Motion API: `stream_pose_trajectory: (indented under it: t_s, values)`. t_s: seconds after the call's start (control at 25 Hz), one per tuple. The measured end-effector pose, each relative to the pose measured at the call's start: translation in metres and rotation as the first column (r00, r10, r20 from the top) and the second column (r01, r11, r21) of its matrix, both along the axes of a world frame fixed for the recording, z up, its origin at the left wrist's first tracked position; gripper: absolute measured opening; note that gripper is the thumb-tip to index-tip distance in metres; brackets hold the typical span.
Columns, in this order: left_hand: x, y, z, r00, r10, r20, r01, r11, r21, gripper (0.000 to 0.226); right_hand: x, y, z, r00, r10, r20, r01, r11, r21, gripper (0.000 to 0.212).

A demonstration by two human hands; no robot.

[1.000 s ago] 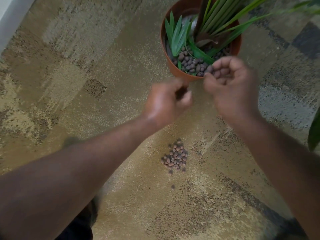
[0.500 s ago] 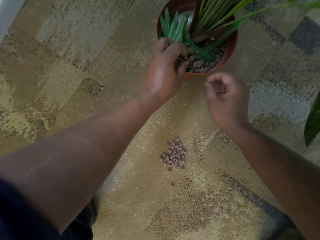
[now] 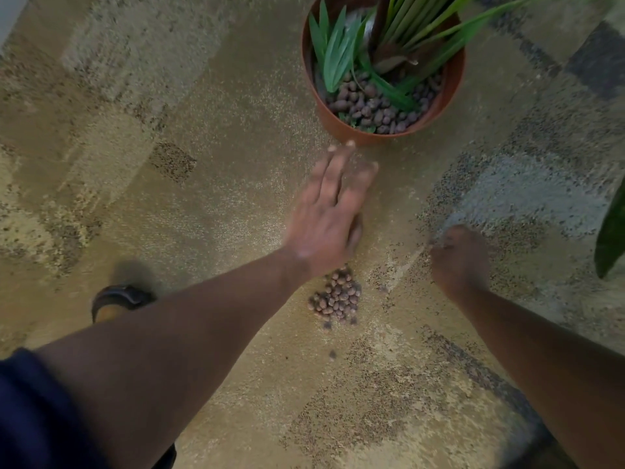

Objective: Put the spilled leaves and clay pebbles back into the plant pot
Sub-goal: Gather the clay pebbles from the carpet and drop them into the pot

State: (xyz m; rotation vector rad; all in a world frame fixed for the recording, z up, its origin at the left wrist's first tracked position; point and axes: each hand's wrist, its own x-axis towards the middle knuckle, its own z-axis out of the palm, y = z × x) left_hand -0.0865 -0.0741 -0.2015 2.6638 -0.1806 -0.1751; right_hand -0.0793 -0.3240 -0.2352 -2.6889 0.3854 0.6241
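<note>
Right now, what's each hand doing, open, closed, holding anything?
Left hand: open, fingers spread flat, holding nothing, between the pot and the pebble pile.
Right hand: fingers curled shut; whether it holds anything cannot be told.

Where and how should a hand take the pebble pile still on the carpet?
Scoop the pebble pile at its carpet-level edges, from above, cupped fingers closing in from both sides. It is loose, small and low, so pinching would lift only a few.
</note>
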Motion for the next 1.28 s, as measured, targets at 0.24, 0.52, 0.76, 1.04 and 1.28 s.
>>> stream_pose_trajectory:
  t_s: [0.24,0.52,0.76,1.04,1.28]
  values:
    - [-0.065,0.007,-0.027,0.937,-0.042,-0.348,0.016,0.997,-0.078,0.051,-0.026,0.018,-0.001,0.997,-0.079,0.024,0.077,0.993,0.086,0.008]
    - [-0.076,0.005,-0.032,0.798,-0.072,-0.599,-0.014,0.990,-0.138,0.068,-0.059,0.047,0.012,0.944,0.178,-0.277,-0.097,0.955,0.281,0.031]
    - [-0.086,-0.013,-0.027,0.803,-0.071,-0.592,0.000,0.993,-0.119,0.038,-0.092,0.085,0.010,0.940,0.153,-0.306,-0.072,0.963,0.258,0.032]
    - [-0.081,-0.017,-0.020,0.805,-0.137,-0.578,0.052,0.986,-0.161,0.033,-0.094,0.098,0.012,0.952,0.192,-0.238,-0.130,0.959,0.254,0.013]
    - [-0.079,-0.023,-0.020,0.817,-0.075,-0.572,-0.028,0.985,-0.170,0.030,-0.087,0.093,0.017,0.951,-0.061,-0.304,0.160,0.936,0.313,0.020]
